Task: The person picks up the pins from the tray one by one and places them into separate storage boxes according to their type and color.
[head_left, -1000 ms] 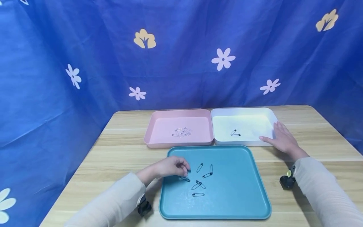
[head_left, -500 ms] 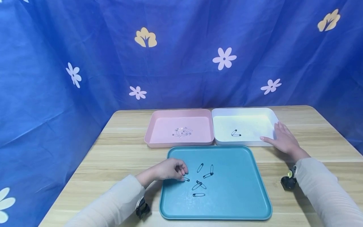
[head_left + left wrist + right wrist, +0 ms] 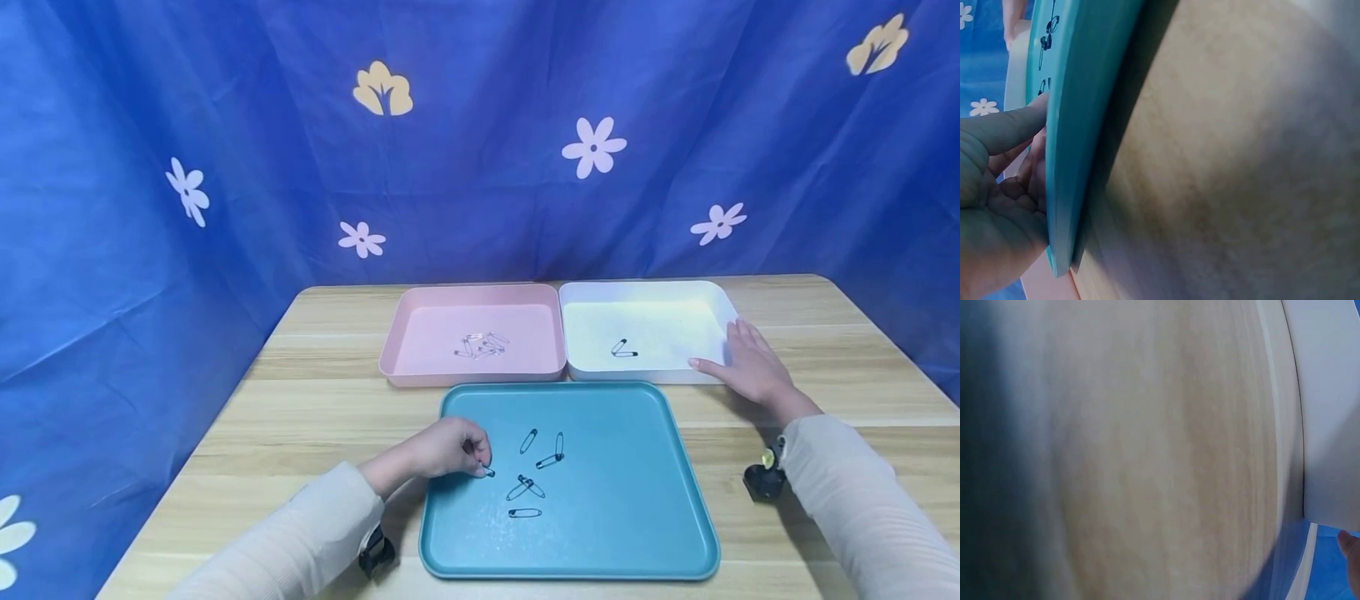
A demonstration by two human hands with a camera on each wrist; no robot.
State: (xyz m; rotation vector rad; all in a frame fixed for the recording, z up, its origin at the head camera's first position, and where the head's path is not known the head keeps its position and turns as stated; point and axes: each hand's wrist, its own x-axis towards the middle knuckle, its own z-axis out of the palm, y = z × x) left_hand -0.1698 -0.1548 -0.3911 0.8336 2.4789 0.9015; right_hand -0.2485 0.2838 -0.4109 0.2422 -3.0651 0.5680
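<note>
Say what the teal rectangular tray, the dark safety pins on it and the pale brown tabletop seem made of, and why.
Teal rectangular tray: probably satin plastic; smooth, softly shiny.
Dark safety pins: likely metal, dark finish; thin wire loops.
Pale brown tabletop: matt, perhaps wood or laminate; streaked grain.

Safety pin (image 3: 489,472), dark head, pinched in left hand (image 3: 452,448), six pins (image 3: 525,516) on teal tray (image 3: 622,492)

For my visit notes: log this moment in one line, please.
left hand: pinches pin at teal tray | right hand: at corner of white tray | pink tray: holds pins
</note>
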